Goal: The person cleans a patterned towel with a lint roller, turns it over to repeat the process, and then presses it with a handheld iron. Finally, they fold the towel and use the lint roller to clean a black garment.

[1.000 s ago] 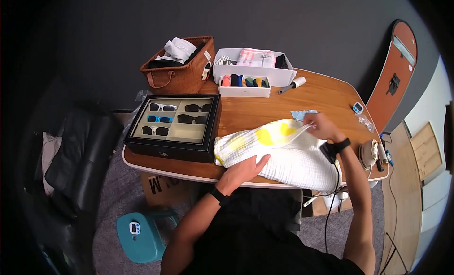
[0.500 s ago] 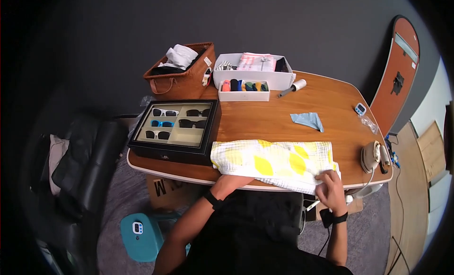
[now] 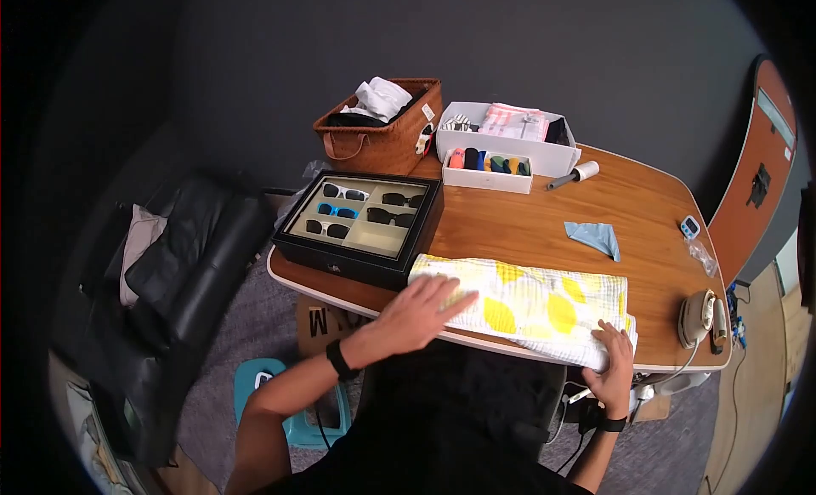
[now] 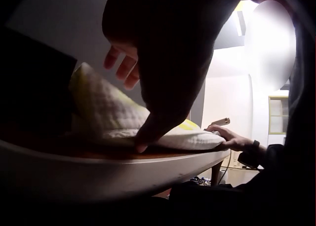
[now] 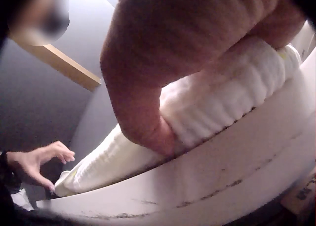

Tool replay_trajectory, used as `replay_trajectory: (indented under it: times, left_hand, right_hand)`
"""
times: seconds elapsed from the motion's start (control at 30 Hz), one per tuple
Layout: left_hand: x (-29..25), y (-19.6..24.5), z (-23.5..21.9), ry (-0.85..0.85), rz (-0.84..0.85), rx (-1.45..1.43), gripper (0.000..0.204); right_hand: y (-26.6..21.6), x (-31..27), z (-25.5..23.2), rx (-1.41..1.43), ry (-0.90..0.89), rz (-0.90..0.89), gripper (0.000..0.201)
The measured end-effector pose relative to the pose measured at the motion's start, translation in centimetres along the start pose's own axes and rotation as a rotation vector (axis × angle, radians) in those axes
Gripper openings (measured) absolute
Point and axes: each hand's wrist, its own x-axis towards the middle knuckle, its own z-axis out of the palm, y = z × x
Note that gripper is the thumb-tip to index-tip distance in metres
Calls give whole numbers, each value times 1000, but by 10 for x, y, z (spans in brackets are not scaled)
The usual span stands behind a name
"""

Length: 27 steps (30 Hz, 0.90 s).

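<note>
A folded white muslin cloth (image 3: 527,306) with a yellow lemon print lies along the front edge of the table. My left hand (image 3: 414,315) is over its left end, fingers spread and thumb apart. In the left wrist view the left thumb (image 4: 150,132) points down at the cloth's front side, and the fingers show behind. At the right front corner, my right hand (image 3: 614,359) rests on the cloth, its fingers lightly bent on top. The right wrist view shows that hand's thumb (image 5: 165,139) against the cloth's front side, close to the table edge.
A black sunglasses case (image 3: 340,268) stands just left of the cloth. Behind are a brown basket (image 3: 370,144), a white box (image 3: 552,161) and a box of rolled socks (image 3: 486,181). A blue cloth piece (image 3: 595,237), lint roller (image 3: 574,175) and beige corded appliance (image 3: 695,318) are farther right.
The right hand first folded the cloth's far part toward the front, then moved down to its right corner. The left hand has come up from the front edge over the cloth's left end.
</note>
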Motion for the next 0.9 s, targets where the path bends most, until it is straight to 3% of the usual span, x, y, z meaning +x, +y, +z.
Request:
replay_trajectory:
  times: [0.1, 0.3, 0.4, 0.53, 0.6, 0.67, 0.73, 0.77, 0.8, 0.9]
  left_hand:
    - [7, -23, 28, -31, -9, 83, 71]
    - [14, -32, 31, 22, -40, -142, 60]
    - [16, -29, 30, -49, -25, -15, 63]
    - [16, -24, 40, 6, -98, 136, 69]
    - [16, -29, 37, 46, -108, 83, 65]
    - [16, -30, 19, 89, -207, -200, 58]
    - [23, -34, -2, 127, -249, -296, 51]
    - [27, -38, -13, 165, -282, -405, 50]
    - [31, -43, -19, 206, -315, -514, 49]
    - [47, -56, -23, 340, -404, -609, 47]
  right_hand:
    - [9, 4, -2, 40, 8, 46, 60]
    - [28, 3, -17, -95, -20, 90, 69]
    - [24, 8, -20, -9, -56, 132, 72]
    - [30, 7, -20, -45, -69, 154, 67]
    - [36, 6, -26, 8, -57, 126, 63]
    - [44, 4, -37, 67, -60, 104, 60]
    - [56, 2, -51, 134, -56, 196, 53]
    - [59, 2, -51, 114, 93, 148, 45]
    - [64, 9, -62, 221, 14, 205, 33]
    - [39, 52, -82, 285, 67, 193, 29]
